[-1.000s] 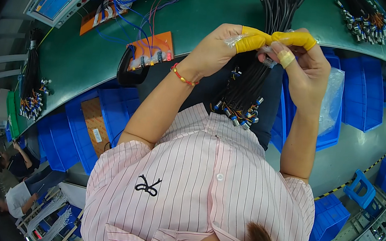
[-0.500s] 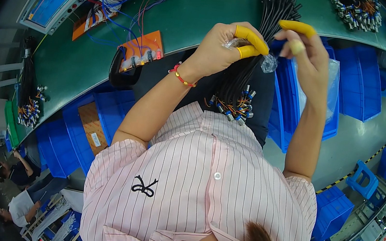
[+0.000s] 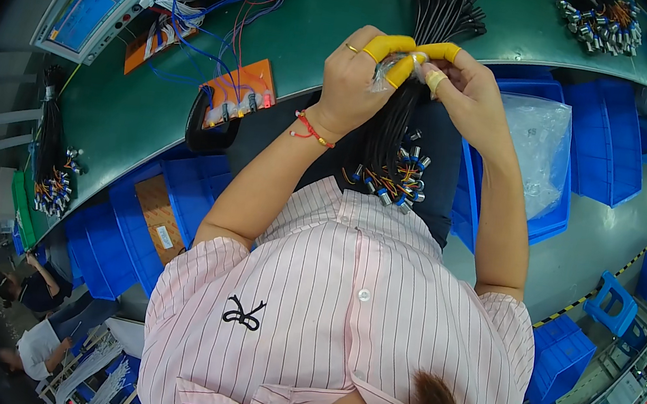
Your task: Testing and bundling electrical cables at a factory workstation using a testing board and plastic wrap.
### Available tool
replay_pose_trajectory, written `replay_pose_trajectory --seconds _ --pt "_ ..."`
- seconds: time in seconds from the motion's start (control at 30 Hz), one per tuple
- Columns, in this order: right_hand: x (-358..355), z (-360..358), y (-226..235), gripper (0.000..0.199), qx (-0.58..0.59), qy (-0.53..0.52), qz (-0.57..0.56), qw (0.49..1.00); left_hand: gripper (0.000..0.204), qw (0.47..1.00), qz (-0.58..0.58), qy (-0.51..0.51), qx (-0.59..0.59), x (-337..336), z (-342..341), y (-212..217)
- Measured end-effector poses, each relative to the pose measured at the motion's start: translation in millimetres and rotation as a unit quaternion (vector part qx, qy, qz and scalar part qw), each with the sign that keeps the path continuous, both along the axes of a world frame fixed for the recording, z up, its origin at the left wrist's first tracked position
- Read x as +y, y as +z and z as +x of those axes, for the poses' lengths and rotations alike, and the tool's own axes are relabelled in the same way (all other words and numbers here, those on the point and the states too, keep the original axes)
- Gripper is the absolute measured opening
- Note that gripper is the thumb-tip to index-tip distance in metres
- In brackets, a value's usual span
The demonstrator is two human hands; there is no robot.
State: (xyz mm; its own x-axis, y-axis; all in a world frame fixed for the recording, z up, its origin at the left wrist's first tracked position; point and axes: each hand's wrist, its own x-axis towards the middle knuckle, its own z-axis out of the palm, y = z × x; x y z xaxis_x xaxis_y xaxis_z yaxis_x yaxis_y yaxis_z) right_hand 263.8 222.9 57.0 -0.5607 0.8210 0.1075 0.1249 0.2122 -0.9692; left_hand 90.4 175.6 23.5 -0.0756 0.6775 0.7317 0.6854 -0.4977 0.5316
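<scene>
A thick bundle of black cables [image 3: 386, 132] hangs over the table edge to my lap, its far ends spread on the green top. Metal connectors with blue rings and orange wires [image 3: 396, 180] are at its near end. My left hand [image 3: 353, 83] is closed at the bundle, with yellow finger cots on thumb and forefinger and a crumpled clear plastic strip [image 3: 384, 73] in its grasp. My right hand [image 3: 472, 99], with a yellow cot on its forefinger and a pale yellow wrap on its thumb, pinches clear plastic over the bundle. The fingertips of both hands meet there.
The green table [image 3: 349, 9] carries a test instrument [image 3: 93, 0], an orange board [image 3: 241, 93] with wires, and another cable bundle [image 3: 600, 26]. Blue bins [image 3: 601, 140] stand beyond the edge, one holding a clear plastic bag [image 3: 534, 152]. A blue stool [image 3: 611, 304] stands at right.
My right hand has moved left to meet my left hand at the bundle. The loose clear plastic now lies between both hands' fingers. The bundle's far end has shifted slightly left.
</scene>
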Motion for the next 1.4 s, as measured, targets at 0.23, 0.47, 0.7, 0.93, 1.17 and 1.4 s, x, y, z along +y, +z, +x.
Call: replay_pose_trajectory --seconds 0.23,0.47,0.7,0.93,1.17,1.4 --pt "8 -7 24 0.013 -0.142 -0.052 0.437 0.887 0.021 0.999 -0.024 -0.020 -0.023 -2 2 7" --pt "-6 -7 29 0.012 -0.132 -0.017 0.281 0.950 0.020 0.998 -0.030 -0.025 -0.055 -2 -1 5" --pt "-5 -2 16 0.009 -0.156 -0.017 0.346 0.925 0.012 0.995 -0.086 -0.013 0.043 -12 -24 10" --pt "4 27 -12 0.011 -0.125 -0.033 0.238 0.963 0.010 0.984 -0.104 0.021 0.143 -27 -49 3" --pt "-1 22 -26 0.012 -0.119 -0.071 0.196 0.971 0.007 0.940 -0.258 -0.122 -0.185 -18 -44 8" --pt "-1 18 -38 0.013 -0.086 -0.087 0.196 0.973 0.015 0.770 -0.281 -0.309 -0.483 8 -13 -3"
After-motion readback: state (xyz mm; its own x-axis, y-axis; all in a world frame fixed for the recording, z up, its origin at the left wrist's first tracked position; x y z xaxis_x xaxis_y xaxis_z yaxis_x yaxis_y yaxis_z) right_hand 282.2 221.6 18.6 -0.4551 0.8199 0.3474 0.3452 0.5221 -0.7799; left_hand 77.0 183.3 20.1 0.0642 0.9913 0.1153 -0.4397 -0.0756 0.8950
